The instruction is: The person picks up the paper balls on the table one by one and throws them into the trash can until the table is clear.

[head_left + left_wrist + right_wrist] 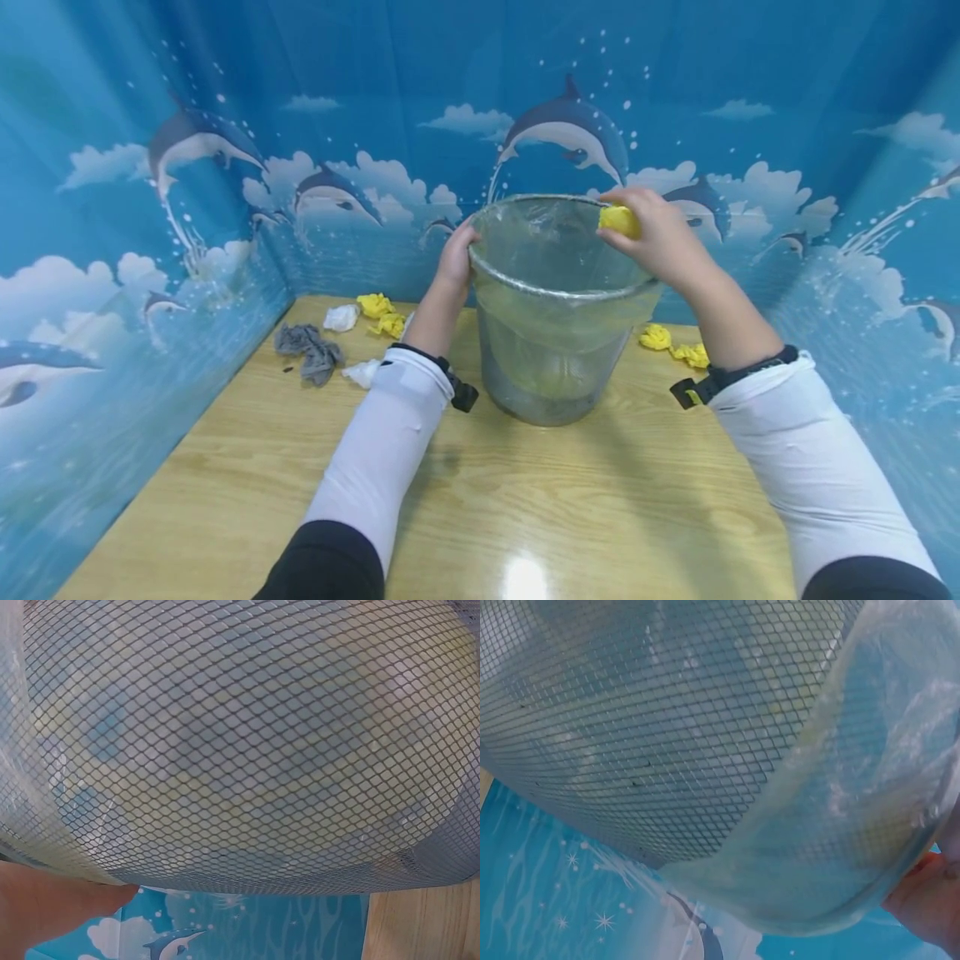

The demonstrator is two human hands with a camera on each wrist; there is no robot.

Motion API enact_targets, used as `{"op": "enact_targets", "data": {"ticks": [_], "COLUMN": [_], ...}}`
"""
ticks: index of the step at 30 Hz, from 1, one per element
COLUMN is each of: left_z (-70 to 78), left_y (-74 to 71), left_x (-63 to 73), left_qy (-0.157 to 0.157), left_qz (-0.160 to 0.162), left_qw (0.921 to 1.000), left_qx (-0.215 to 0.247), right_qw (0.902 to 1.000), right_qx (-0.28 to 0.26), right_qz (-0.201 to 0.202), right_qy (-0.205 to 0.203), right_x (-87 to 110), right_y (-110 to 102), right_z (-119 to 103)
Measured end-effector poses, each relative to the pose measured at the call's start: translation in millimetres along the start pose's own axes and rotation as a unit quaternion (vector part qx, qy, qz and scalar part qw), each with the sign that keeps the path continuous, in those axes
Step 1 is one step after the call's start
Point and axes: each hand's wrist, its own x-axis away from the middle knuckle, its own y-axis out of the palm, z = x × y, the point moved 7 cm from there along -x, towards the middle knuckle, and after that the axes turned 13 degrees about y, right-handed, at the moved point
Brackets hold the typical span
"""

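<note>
A wire-mesh waste bin point(555, 367) stands upright on the table, lined with a clear plastic bag point(802, 855) folded over its rim. My left hand point(456, 254) grips the rim on the left side; its thumb or a finger shows below the mesh in the left wrist view. At the right side of the rim, my right hand point(660, 237) holds a crumpled yellow wad point(619, 220) between thumb and fingers, over the bin's mouth. Its fingertips are partly hidden. Part of the right hand point(930, 900) shows beside the lined rim in the right wrist view.
Left of the bin lie yellow wads point(375, 306), a white wad point(342, 317), another white piece point(363, 372) and a crumpled grey piece point(309, 352). Yellow wads point(656, 337) lie to the right. A dolphin-print curtain point(420, 100) surrounds the wooden table point(480, 508).
</note>
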Motion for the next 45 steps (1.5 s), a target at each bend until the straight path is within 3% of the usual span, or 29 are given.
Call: {"op": "enact_targets", "data": {"ticks": [8, 21, 30, 45], "left_z": [-2.1, -1.2, 0.1, 0.7], "left_y": [-0.5, 0.6, 0.6, -0.4], "left_x": [1.8, 1.4, 0.6, 1.5], "left_qy": [-0.017, -0.005, -0.001, 0.003], "left_qz": [0.014, 0.007, 0.004, 0.002], "left_qw": [0.9998, 1.0000, 1.0000, 1.0000], "left_qx": [-0.005, -0.004, -0.002, -0.001], "right_qw": [0.9995, 0.9953, 0.9948, 0.9969], "right_qx": [0.013, 0.040, 0.060, 0.043], "right_qz": [-0.027, -0.088, -0.083, -0.058], "right_qy": [-0.008, 0.002, 0.003, 0.030], "right_x": [0.9, -0.5, -0.8, -1.1], "right_y": [10.8, 17.0, 14.6, 6.2], "right_z": [-3.1, -2.1, 2.0, 20.7]}}
